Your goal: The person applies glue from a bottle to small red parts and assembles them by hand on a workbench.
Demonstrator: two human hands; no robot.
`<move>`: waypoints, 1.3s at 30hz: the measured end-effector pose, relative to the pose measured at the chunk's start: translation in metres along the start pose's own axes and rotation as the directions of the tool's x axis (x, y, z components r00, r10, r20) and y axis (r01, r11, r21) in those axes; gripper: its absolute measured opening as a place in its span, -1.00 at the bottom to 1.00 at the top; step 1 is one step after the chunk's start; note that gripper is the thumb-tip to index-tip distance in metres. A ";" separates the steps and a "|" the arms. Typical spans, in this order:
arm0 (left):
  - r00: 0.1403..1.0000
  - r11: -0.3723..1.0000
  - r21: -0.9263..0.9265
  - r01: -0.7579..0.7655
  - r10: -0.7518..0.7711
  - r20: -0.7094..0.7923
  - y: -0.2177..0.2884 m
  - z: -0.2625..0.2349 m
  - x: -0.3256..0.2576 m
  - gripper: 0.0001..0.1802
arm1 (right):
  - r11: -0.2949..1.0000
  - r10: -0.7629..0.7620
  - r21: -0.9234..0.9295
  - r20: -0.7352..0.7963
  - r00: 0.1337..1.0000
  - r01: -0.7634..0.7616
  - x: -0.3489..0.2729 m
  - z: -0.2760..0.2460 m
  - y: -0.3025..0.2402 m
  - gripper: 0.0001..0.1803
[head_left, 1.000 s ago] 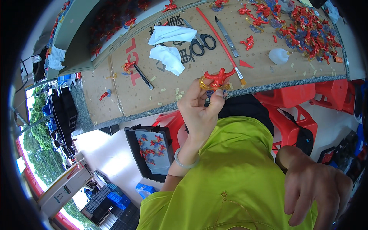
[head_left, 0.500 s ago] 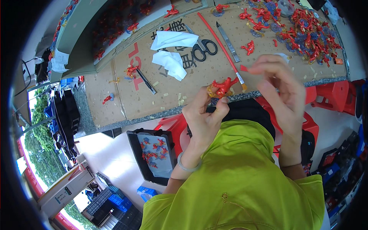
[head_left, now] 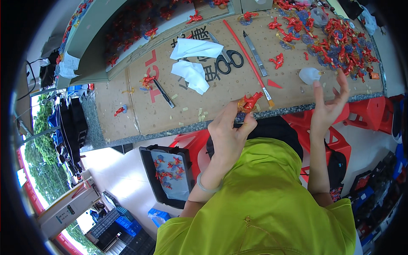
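Note:
My left hand (head_left: 229, 131) pinches a small red figurine (head_left: 251, 101) with translucent yellow and blue parts, just over the table's front edge. To the right, my right hand (head_left: 329, 106) has its fingers apart and holds nothing. Its fingertips are close to a small white squeeze bottle (head_left: 309, 75) lying on the cardboard. Between the hands lies a flat red triangular piece (head_left: 274, 84). Beside it is a red-handled paintbrush (head_left: 247, 54), its bristles pointing toward me.
Black scissors (head_left: 229, 61), white cloths (head_left: 190, 75), tweezers (head_left: 255, 53) and a dark pen-like tool (head_left: 163, 93) lie on the cardboard. A heap of red figurines (head_left: 346, 46) fills the far right. A black crate (head_left: 155, 178) with figurines stands below the table, and red stools (head_left: 367, 114) at right.
My right hand has let go of the red triangular piece, which now lies on the cardboard, and has moved right, uncovering the squeeze bottle. My left hand keeps the figurine, now turned slightly.

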State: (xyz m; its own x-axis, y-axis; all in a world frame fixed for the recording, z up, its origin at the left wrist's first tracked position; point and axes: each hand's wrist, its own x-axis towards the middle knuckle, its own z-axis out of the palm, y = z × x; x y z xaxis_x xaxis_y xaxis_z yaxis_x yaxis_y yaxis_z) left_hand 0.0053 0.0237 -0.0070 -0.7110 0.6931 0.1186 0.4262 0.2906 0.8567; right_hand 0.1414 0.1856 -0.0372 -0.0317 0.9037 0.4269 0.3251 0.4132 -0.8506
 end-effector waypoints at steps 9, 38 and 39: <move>1.000 1.000 -0.004 0.010 -0.010 0.010 0.002 0.003 0.006 -0.71 | 0.970 0.211 0.041 0.362 0.908 -0.241 0.007 0.016 0.061 -0.49; 0.964 0.967 0.103 -0.233 0.243 -0.109 -0.004 -0.005 0.010 -0.63 | 0.937 -0.088 0.335 0.504 0.860 -0.101 -0.039 -0.019 -0.056 -0.51; 0.961 0.965 0.106 -0.241 0.253 -0.112 -0.004 -0.005 0.010 -0.63 | 0.943 -0.133 0.329 0.497 0.857 -0.045 -0.038 -0.018 -0.057 -0.52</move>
State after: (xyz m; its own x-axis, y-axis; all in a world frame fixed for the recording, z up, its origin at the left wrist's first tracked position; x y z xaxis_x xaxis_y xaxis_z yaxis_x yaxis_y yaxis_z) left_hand -0.0061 0.0264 -0.0073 -0.6385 0.6653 0.3868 0.6419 0.1832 0.7445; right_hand 0.1416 0.1257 0.0005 -0.5405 0.7755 0.3261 -0.0024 0.3862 -0.9224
